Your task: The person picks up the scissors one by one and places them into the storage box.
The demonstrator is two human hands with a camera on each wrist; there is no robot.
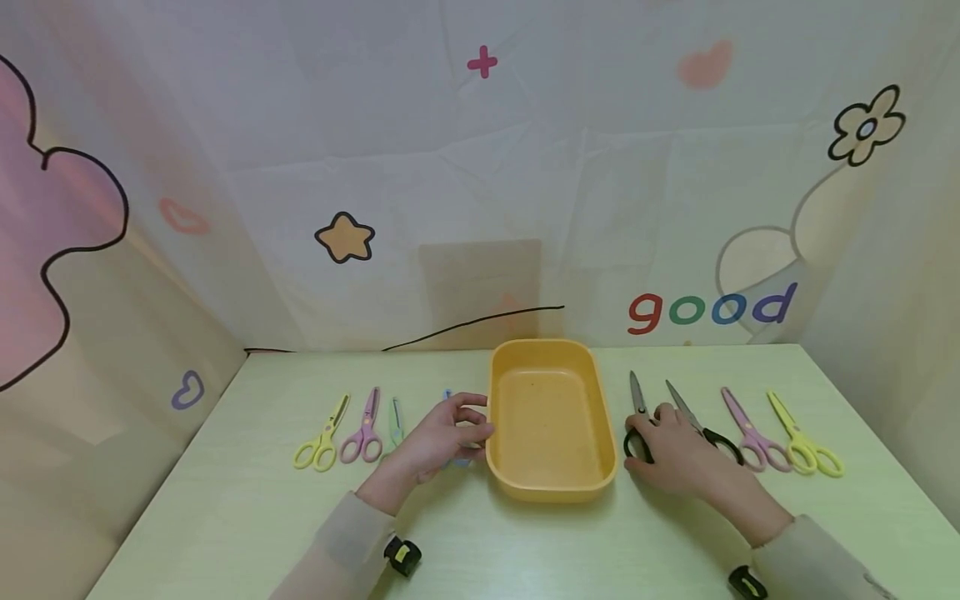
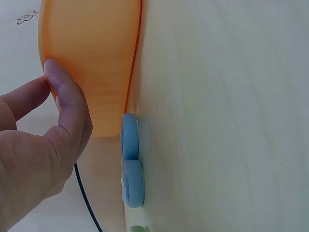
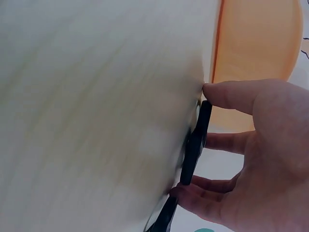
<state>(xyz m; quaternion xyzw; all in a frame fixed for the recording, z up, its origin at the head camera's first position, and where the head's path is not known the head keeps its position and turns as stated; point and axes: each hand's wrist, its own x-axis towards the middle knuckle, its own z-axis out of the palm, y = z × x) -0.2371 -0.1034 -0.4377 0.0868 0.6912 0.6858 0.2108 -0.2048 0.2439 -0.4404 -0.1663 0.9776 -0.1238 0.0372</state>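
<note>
My left hand (image 1: 438, 437) pinches the left rim of a yellow-orange plastic tray (image 1: 551, 433) between thumb and fingers. Just beneath that hand lies a pair of blue scissors (image 2: 133, 186), mostly hidden in the head view. To the tray's right, my right hand (image 1: 678, 450) is down at the table. Its thumb and fingers hold the handles of black-handled scissors (image 3: 195, 145), whose blade points away from me. A second pair of black-handled scissors (image 1: 723, 442) lies close by on the right, partly behind the fingers.
Left of the tray lie yellow scissors (image 1: 325, 437), pink scissors (image 1: 363, 437) and green scissors (image 1: 396, 421). On the far right are another pink pair (image 1: 757, 442) and yellow pair (image 1: 806, 446). A printed curtain (image 1: 480, 183) hangs behind the pale table (image 1: 517, 550).
</note>
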